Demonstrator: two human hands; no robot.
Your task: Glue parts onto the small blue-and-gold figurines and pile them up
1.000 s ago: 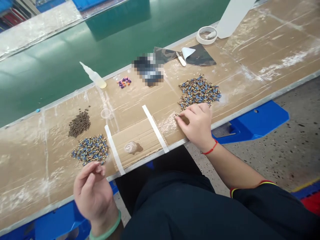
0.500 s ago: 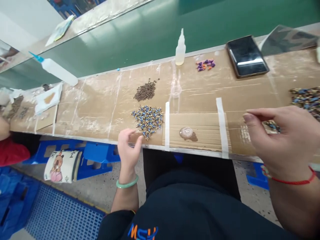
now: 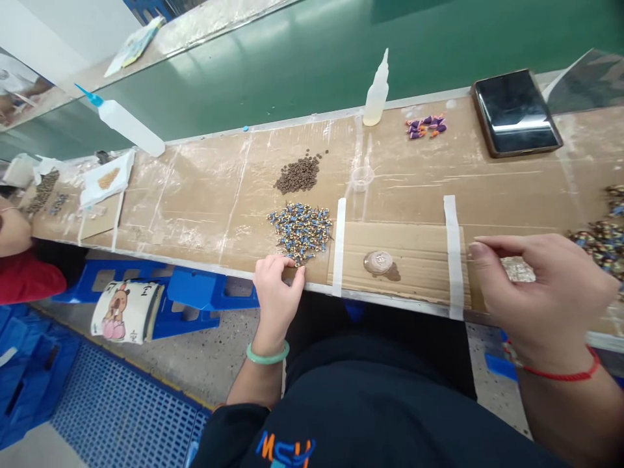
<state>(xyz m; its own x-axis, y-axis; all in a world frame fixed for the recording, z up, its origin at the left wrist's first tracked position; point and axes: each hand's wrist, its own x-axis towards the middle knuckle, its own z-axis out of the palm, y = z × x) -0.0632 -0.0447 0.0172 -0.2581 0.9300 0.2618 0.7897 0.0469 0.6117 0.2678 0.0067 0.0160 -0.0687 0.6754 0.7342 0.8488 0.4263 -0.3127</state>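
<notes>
- the left hand [image 3: 273, 291] has come in to the near edge of the left blue-gold pile [image 3: 299, 229], at its 1 o'clock, so loose parts are within fingertip reach; thumb and forefinger slightly apart, any hold impossible to tell
- the right hand [image 3: 550, 296] has left the right blue-gold pile [image 3: 598, 244]; fingertips pinched together, contents hidden
- counted: two blue-gold piles nearby, one brown disc pile [image 3: 299, 174] at 12 o'clock of the left one, one clear domed piece [image 3: 378, 262] at the left hand's 2 o'clock, two bottles [image 3: 375, 97]

The right edge cuts off the right pile [image 3: 597, 244] and the sheet [image 3: 595, 81]; the left edge, a co-worker's arm [image 3: 13, 231]. Whether the left hand [image 3: 277, 292] or right hand [image 3: 553, 289] pinches anything is too small to tell.
</notes>
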